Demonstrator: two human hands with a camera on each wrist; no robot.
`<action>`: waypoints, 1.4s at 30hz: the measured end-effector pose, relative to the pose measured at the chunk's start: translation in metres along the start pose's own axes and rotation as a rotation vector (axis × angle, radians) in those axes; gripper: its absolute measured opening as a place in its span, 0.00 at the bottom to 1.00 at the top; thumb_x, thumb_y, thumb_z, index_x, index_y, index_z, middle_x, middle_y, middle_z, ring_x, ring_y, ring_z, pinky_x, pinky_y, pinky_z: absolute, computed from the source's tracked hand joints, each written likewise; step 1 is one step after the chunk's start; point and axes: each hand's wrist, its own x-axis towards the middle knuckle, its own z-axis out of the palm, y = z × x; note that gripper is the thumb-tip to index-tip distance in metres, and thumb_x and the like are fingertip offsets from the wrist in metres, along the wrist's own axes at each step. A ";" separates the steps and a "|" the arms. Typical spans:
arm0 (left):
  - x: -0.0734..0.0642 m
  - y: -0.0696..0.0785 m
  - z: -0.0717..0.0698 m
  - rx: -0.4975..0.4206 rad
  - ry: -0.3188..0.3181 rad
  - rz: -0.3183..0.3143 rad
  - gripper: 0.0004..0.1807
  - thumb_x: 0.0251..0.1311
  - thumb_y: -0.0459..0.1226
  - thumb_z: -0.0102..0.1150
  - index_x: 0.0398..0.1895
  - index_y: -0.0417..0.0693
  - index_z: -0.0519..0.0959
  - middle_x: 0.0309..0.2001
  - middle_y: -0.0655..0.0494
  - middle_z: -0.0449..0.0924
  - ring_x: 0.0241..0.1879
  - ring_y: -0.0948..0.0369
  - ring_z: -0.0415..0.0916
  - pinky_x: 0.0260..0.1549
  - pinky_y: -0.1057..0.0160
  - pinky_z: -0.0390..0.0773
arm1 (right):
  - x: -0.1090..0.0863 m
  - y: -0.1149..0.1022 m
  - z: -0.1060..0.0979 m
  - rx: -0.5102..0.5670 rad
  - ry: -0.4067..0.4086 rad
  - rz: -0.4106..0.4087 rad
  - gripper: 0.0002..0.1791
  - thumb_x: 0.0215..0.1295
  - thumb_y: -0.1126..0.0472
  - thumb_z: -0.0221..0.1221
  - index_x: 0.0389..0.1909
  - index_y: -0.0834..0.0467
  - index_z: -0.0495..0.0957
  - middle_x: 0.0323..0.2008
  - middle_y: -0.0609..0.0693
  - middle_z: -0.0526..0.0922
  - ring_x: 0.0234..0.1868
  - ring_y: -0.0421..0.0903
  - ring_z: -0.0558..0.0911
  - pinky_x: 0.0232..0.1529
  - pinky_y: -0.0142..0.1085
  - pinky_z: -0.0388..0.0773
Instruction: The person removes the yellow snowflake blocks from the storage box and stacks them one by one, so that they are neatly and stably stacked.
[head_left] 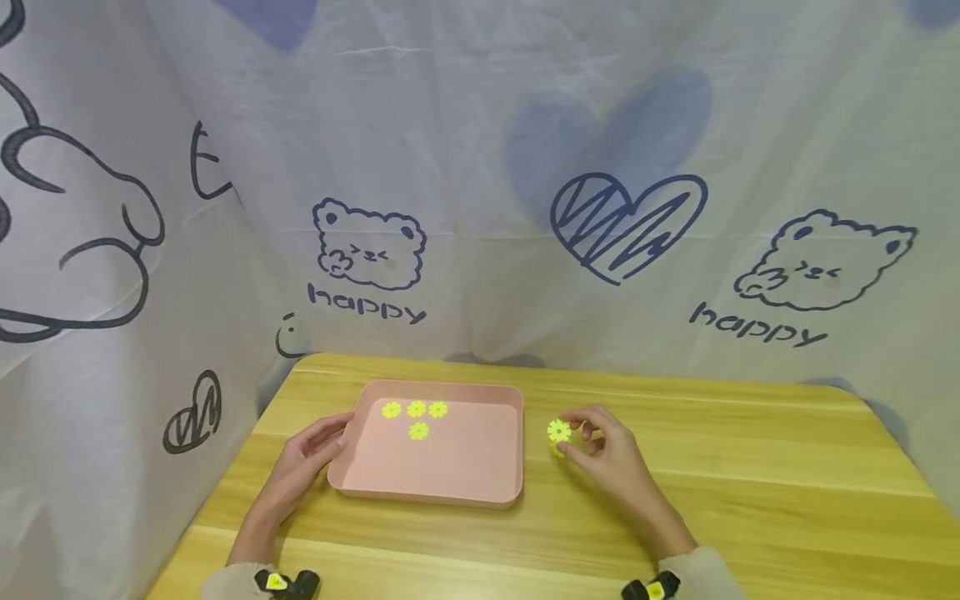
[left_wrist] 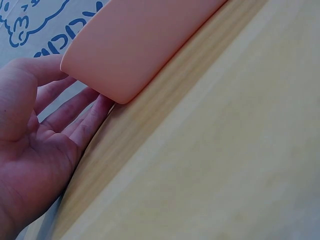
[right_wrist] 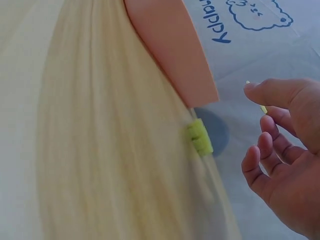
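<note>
A shallow pink tray [head_left: 457, 454] sits on the table, with several yellow-green notched building discs [head_left: 418, 431] lying flat toward its back left. At the tray's left side my left hand [head_left: 300, 463] rests its extended fingers and thumb against the wall and rim. Past the tray's right side, my right hand [head_left: 611, 454] pinches one notched disc [head_left: 558, 431] between thumb and index finger. Its other fingers curl loosely. From the right wrist, that disc shows only as a sliver, while a small stack of the same discs [right_wrist: 200, 137] stands on the tabletop beside the tray.
The wood-grain table [head_left: 750, 483] stretches to the right of the tray and in front of it. Behind and on the left hangs a pale cloth [head_left: 480, 275] printed with hearts, bears and lettering, close to the table's back edge.
</note>
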 end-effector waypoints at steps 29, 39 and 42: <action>-0.008 -0.001 -0.004 -0.003 0.011 -0.009 0.29 0.75 0.40 0.58 0.72 0.34 0.67 0.71 0.35 0.67 0.60 0.76 0.73 0.57 0.75 0.75 | 0.003 0.028 0.007 0.022 -0.094 0.160 0.19 0.56 0.69 0.74 0.49 0.63 0.83 0.40 0.53 0.83 0.38 0.49 0.79 0.35 0.31 0.76; -0.001 0.003 0.000 0.006 -0.021 -0.002 0.28 0.76 0.41 0.57 0.73 0.37 0.68 0.72 0.36 0.67 0.61 0.75 0.72 0.57 0.75 0.74 | 0.002 0.029 0.004 -0.017 -0.098 0.209 0.18 0.56 0.69 0.73 0.48 0.63 0.84 0.40 0.53 0.83 0.37 0.47 0.77 0.37 0.31 0.76; -0.001 0.003 0.000 0.007 -0.024 0.000 0.28 0.76 0.41 0.57 0.73 0.36 0.68 0.72 0.36 0.67 0.61 0.75 0.72 0.57 0.75 0.74 | 0.002 0.029 0.004 -0.022 -0.096 0.213 0.18 0.56 0.69 0.74 0.48 0.63 0.84 0.40 0.53 0.83 0.37 0.47 0.76 0.37 0.31 0.76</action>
